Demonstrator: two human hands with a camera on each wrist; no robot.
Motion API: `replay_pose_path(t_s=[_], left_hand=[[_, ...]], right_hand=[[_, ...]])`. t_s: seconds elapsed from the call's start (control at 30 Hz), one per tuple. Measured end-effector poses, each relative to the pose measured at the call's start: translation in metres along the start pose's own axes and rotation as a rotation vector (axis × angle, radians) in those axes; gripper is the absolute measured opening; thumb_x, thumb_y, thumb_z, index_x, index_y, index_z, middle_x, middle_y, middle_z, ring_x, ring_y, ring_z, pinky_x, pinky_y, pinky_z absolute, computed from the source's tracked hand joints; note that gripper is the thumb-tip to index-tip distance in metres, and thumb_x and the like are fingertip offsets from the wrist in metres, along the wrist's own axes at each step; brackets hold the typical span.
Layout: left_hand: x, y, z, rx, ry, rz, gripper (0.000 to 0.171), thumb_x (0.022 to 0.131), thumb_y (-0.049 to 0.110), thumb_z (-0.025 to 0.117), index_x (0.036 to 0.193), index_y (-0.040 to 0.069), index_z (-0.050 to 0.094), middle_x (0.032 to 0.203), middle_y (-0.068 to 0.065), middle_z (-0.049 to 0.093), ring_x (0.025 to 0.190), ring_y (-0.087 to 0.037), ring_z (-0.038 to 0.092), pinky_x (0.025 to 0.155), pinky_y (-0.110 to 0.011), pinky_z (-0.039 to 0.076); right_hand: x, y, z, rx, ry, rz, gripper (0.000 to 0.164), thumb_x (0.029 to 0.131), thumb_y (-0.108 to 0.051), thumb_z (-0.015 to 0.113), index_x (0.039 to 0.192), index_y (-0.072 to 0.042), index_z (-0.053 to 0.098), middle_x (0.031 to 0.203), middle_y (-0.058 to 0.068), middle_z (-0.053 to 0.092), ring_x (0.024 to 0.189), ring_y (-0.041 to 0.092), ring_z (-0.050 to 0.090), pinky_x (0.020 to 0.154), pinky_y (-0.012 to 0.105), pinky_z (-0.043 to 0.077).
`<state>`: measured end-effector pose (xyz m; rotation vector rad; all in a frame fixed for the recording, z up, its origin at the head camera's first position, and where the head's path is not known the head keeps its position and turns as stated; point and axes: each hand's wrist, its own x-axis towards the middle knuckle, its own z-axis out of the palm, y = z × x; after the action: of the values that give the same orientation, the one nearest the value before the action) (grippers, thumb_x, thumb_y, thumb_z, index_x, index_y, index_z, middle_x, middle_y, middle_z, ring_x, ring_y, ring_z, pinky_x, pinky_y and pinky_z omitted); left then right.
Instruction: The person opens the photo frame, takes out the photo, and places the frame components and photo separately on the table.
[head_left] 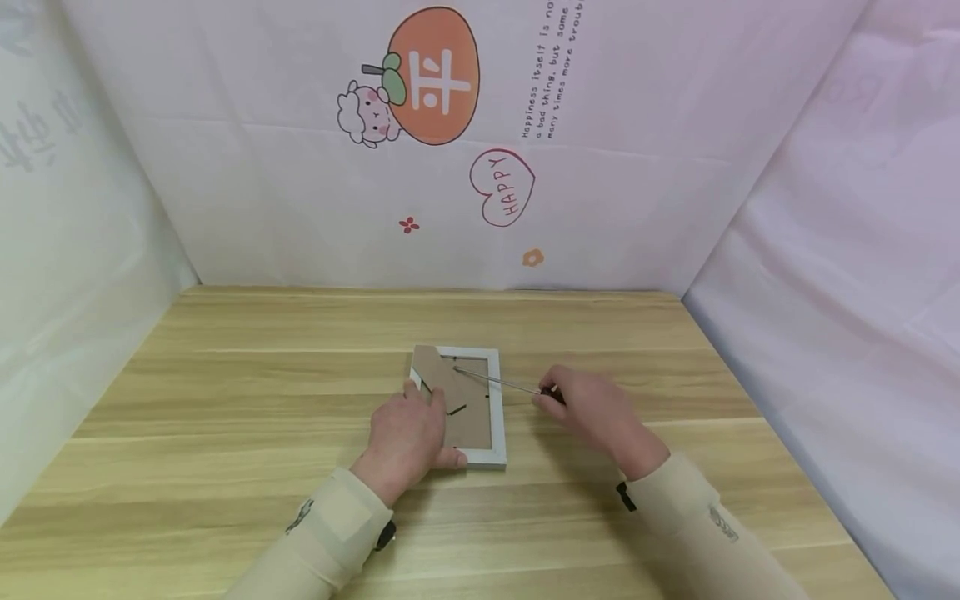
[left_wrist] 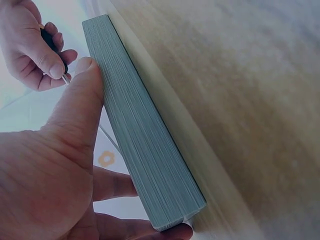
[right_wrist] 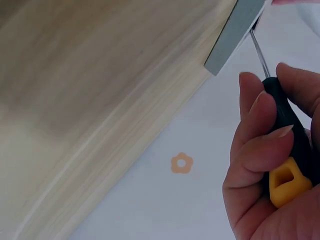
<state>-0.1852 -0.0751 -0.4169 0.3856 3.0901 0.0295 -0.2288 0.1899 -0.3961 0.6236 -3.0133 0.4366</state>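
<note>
A picture frame (head_left: 498, 429) with a pale border lies back side up on the table, its brown backing board (head_left: 474, 432) showing. Small dark tabs stand along the inner edge, and a brown stand flap (head_left: 429, 360) covers the upper left. My left hand (head_left: 408, 429) grips the frame at its near left corner, thumb along the near edge, fingers round the left side. In my right hand (head_left: 592, 408) is a screwdriver (right_wrist: 287, 110) with a dark green handle and yellow end. Its thin shaft crosses the right border, the tip over the backing near the far edge.
The wood-grain table (head_left: 262, 400) reaches back to a white printed cloth (head_left: 315, 208). More white cloth hangs at the left and right sides. Both sleeves carry dark wrist straps (head_left: 626, 497).
</note>
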Motion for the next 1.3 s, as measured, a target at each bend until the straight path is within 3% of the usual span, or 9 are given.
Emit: replay_pose_path(t_s=[0.4, 0.7, 1.07, 1.3], left_hand=[[0.000, -0.001, 0.003, -0.032, -0.019, -0.010, 0.111, 0.063, 0.077, 0.068, 0.141, 0.001, 0.048, 0.137, -0.039, 0.045, 0.092, -0.040, 0.063, 0.057, -0.042, 0.052], [0.000, -0.002, 0.002, -0.027, -0.004, -0.004, 0.110, 0.064, 0.077, 0.068, 0.140, 0.001, 0.049, 0.136, -0.039, 0.046, 0.091, -0.040, 0.062, 0.055, -0.042, 0.052], [0.000, -0.002, 0.000, -0.001, -0.015, -0.002, 0.110, 0.065, 0.079, 0.065, 0.141, 0.001, 0.048, 0.137, -0.039, 0.045, 0.091, -0.039, 0.062, 0.056, -0.041, 0.053], [0.000, -0.002, 0.000, -0.038, -0.033, -0.006, 0.109, 0.066, 0.077, 0.067, 0.142, 0.001, 0.047, 0.139, -0.039, 0.043, 0.101, -0.042, 0.060, 0.067, -0.047, 0.055]], right_hand=[[0.002, -0.002, 0.015, -0.056, 0.101, -0.053, 0.019, 0.094, -0.035, 0.062, 0.098, -0.017, 0.061, 0.067, -0.010, 0.057, 0.052, 0.006, 0.046, 0.045, 0.029, 0.039], [0.004, -0.006, 0.010, -0.048, 0.097, -0.058, 0.025, 0.093, -0.036, 0.063, 0.102, -0.012, 0.060, 0.070, -0.006, 0.059, 0.053, 0.007, 0.047, 0.046, 0.027, 0.041], [0.008, -0.010, 0.002, -0.063, 0.103, -0.062, 0.024, 0.092, -0.034, 0.065, 0.092, -0.011, 0.055, 0.060, -0.009, 0.049, 0.050, 0.007, 0.042, 0.044, 0.028, 0.038], [0.010, -0.010, -0.001, -0.050, 0.060, -0.012, 0.023, 0.092, -0.036, 0.064, 0.090, -0.015, 0.056, 0.062, -0.010, 0.051, 0.052, 0.007, 0.045, 0.047, 0.029, 0.040]])
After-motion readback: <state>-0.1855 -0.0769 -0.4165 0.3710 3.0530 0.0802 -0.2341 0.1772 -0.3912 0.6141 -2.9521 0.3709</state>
